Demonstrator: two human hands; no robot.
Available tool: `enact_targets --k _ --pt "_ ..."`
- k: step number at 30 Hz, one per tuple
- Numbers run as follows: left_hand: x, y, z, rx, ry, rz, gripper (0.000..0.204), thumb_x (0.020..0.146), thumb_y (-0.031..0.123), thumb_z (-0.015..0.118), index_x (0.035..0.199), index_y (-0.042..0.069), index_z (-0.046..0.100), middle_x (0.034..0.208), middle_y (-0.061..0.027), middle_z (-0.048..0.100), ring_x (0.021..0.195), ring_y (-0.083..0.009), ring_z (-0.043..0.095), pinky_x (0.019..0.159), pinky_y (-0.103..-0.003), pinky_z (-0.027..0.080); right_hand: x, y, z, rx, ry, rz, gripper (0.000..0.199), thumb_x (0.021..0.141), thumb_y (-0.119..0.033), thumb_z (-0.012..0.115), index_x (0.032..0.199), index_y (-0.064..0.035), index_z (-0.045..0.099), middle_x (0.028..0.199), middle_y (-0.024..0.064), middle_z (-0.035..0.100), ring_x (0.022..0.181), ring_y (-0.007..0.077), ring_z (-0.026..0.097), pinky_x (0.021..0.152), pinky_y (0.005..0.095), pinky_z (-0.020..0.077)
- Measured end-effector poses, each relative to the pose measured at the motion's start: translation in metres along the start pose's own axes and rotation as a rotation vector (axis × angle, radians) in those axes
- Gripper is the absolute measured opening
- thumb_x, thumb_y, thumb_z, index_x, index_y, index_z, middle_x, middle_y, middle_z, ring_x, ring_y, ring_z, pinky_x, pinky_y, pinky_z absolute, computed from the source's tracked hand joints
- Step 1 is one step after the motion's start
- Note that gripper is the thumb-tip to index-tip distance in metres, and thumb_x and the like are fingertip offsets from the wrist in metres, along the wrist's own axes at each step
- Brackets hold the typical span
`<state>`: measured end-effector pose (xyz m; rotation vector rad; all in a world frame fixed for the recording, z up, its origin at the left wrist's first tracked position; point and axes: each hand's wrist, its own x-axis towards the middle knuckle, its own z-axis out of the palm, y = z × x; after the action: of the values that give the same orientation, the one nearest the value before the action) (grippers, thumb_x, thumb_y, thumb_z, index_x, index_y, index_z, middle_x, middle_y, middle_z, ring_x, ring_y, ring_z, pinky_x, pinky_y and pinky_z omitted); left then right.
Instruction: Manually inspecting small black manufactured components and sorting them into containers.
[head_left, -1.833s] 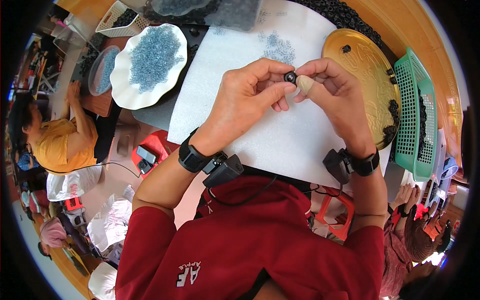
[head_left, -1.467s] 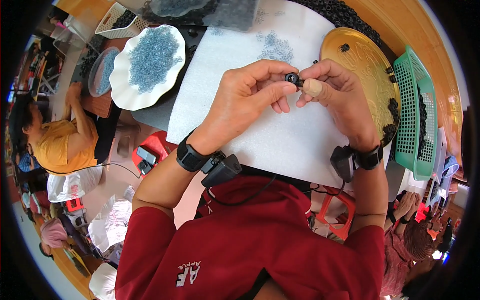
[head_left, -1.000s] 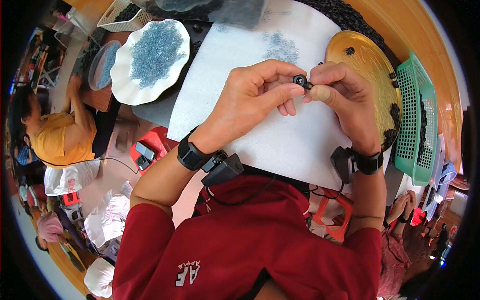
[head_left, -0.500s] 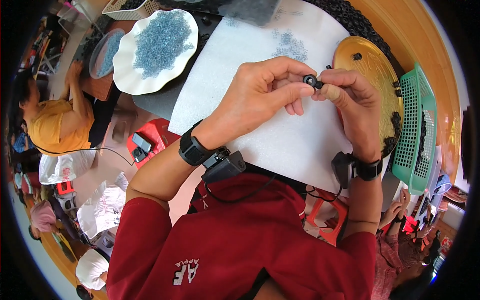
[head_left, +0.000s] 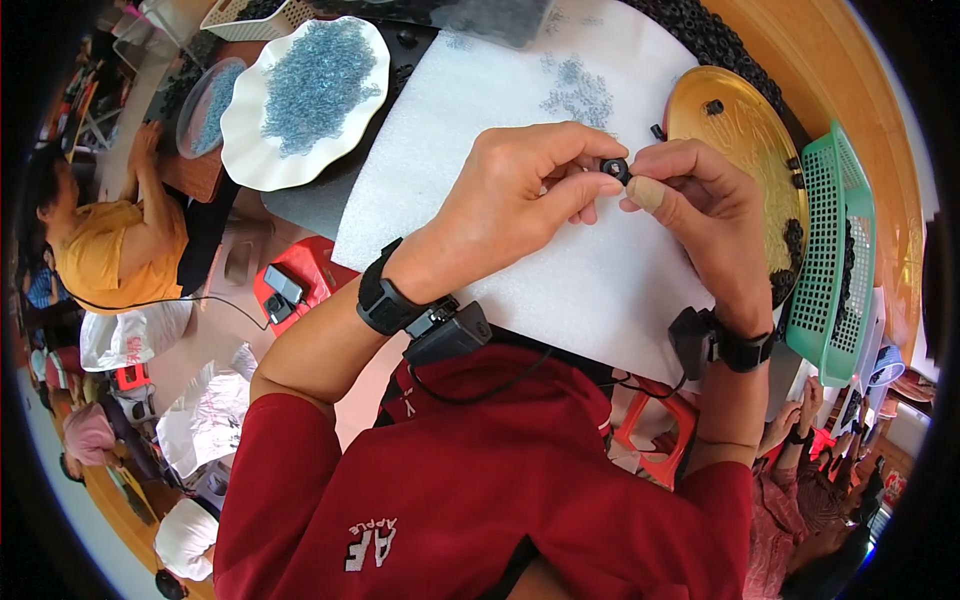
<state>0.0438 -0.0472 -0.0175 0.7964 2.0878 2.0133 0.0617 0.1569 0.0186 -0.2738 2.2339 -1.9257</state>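
Note:
My left hand (head_left: 520, 180) pinches a small black round part (head_left: 615, 170) between thumb and forefinger; a hole or pale spot shows in its middle. My right hand (head_left: 705, 200), with a tan bandage on its thumb, is closed in a pinch at the part's right edge. Its fingertips hide whatever lies between them. Both hands are above a white foam sheet (head_left: 420, 140). Beyond them, a scatter of tiny clear bluish pieces (head_left: 578, 92) lies on the sheet. A golden tray (head_left: 740, 150) to the right carries several black parts (head_left: 713, 107).
A scalloped white plate (head_left: 240, 135) heaped with clear bluish pieces stands at the far left. At the right is a green mesh basket (head_left: 825, 250). Many black rings (head_left: 700, 30) line the far edge. A person in yellow (head_left: 120, 245) sits at the left.
The black part has turned between my fingers and dropped slightly. My right fingertips have shifted a little left and down, and the small dark piece seen between the hands is now hidden.

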Motion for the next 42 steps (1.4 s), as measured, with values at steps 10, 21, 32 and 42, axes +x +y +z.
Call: enact_targets --k 10,21,32,42 --pt "0.0016 0.0063 -0.0012 -0.268 -0.037 -0.111 0.025 0.09 0.001 0.062 0.114 -0.005 0.06 0.088 -0.0099 0.067 0.07 -0.0126 0.063 0.065 -0.025 0.054 0.0008 -0.0049 -0.004 0.186 -0.085 0.088 0.02 0.089 -0.009 0.066 0.103 0.0038 0.061 0.095 0.0106 0.066 0.084 0.0166 0.065 0.076 0.0281 0.0546" --pt "0.0025 0.0045 -0.0012 -0.313 -0.025 -0.102 0.027 0.09 0.001 0.061 0.117 -0.005 0.057 0.094 -0.014 0.067 0.071 -0.0145 0.064 0.066 -0.026 0.054 0.0017 -0.0021 -0.0042 0.37 -0.07 0.089 0.02 0.089 -0.009 0.064 0.105 0.0039 0.06 0.097 0.0117 0.065 0.082 0.0167 0.065 0.076 0.0289 0.0557" --pt "0.0015 0.0018 0.0004 -0.178 -0.042 -0.059 0.027 0.091 0.002 0.06 0.118 -0.004 0.057 0.088 -0.0093 0.066 0.071 -0.0119 0.063 0.067 -0.024 0.053 -0.0024 -0.0042 0.0 0.127 -0.035 0.016 0.017 0.089 -0.007 0.065 0.103 0.0025 0.061 0.095 0.0082 0.066 0.084 0.0131 0.064 0.076 0.0245 0.0519" --pt "0.0006 0.0035 -0.0002 -0.314 -0.048 -0.029 0.025 0.091 0.0 0.059 0.116 -0.005 0.058 0.089 -0.0104 0.066 0.073 -0.0141 0.065 0.067 -0.025 0.054 -0.0012 -0.0007 0.0023 0.082 -0.035 -0.177 0.014 0.087 -0.002 0.067 0.1 0.0011 0.062 0.097 0.0049 0.064 0.089 0.0122 0.062 0.081 0.0242 0.049"
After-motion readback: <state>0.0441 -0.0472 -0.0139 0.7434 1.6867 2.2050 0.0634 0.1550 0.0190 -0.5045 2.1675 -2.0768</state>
